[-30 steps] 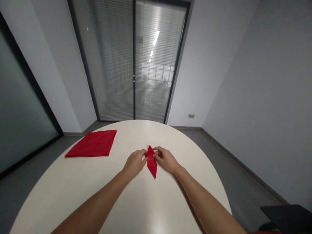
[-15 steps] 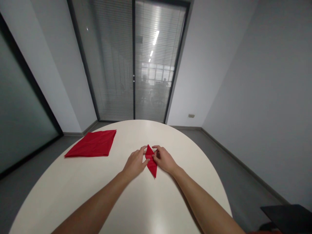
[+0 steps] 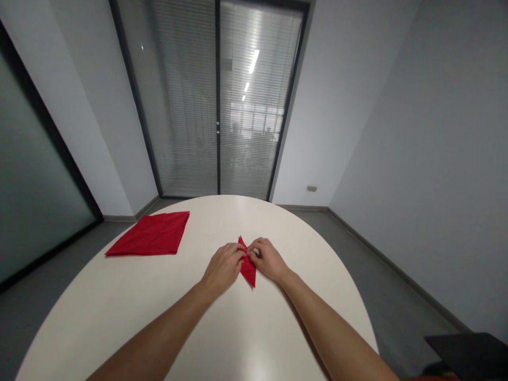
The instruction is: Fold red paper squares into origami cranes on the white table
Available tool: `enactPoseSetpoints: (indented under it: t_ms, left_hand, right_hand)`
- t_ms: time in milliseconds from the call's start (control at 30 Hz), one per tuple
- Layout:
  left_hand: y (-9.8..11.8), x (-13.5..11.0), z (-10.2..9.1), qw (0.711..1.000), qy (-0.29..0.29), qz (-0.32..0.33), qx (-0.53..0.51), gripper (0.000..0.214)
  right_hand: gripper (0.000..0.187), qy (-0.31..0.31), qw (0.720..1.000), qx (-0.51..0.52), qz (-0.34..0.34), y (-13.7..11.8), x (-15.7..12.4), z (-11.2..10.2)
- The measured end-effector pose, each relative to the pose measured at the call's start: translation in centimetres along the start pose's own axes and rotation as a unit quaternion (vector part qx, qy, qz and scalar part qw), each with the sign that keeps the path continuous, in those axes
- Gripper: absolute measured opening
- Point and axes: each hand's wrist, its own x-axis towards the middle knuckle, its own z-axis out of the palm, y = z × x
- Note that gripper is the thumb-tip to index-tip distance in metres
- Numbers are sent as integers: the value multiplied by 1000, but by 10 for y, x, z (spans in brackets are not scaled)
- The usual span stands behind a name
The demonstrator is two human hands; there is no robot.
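A small red folded cloth (image 3: pixel 248 272) lies on the white table, narrow, with one pointed end toward me and the other pointing away. My left hand (image 3: pixel 225 264) has its fingers bent over the cloth's left side, gripping near the middle. From the right, my right hand (image 3: pixel 266 258) pinches the cloth's middle with thumb and fingertips. Both hands' fingertips almost meet there and hide the centre of the cloth. To the left, a larger red cloth (image 3: pixel 153 234) lies flat in a folded stack.
The round white table (image 3: pixel 198 338) fills the lower view, its edge curving around both arms. Beyond it stands a glass partition with blinds (image 3: pixel 190 106). A dark flat object (image 3: pixel 472 352), perhaps part of a chair, is at the lower right.
My left fingers have come over the cloth and closed in toward its middle, drawing it narrower. My right hand has barely moved. The larger cloth lies as before.
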Motion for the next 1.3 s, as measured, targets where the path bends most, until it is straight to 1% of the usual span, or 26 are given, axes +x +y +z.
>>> enactPoseSetpoints:
  t_ms: [133,267,367,533,667,767,967,1133,1167,1233,1300]
  left_hand:
    - [-2,-1,2,1000,-20,-9,-6,25]
    - [-5,-2,2,999,-47,-23,-13,28]
    - [-5,-2,0,998,-50,-23,-26,30]
    - [-4,-1,0,998,-48,-24,-36,27]
    - [-6,-2,3,998,-50,-35,-26,24]
    - [-6,-2,3,998,-49,-30,-29,25]
    - [-8,-3,2,998,-44,-23,-32,29]
    - [-12,-5,4,998,-51,-32,-21,32]
    - [-12,-5,4,998,-53,-33,-23,32]
    - [-13,-5,3,997,-57,-33,-30,32]
    - [-14,-5,3,997,-59,-29,-33,33]
  right_hand:
    - [21,-14,1000,-10,-24,5,-1,-3]
    - [32,-42,996,-51,-67,6,-2,-6]
    - [37,-63,990,-74,-102,4,-2,-8]
    - [38,-90,984,-88,-125,0,-1,-10]
    - [37,-94,983,-103,-118,0,-2,-11]
    - [37,-95,983,-111,-110,0,-3,-11]
    - [40,-114,984,-94,-102,2,-6,-11]
    - [47,-141,983,-114,-18,7,-14,-10]
    - [47,-141,983,-115,-12,7,-15,-11]
    - [46,-128,985,-114,-30,6,-14,-13]
    - [42,-106,985,-113,-72,2,-11,-17]
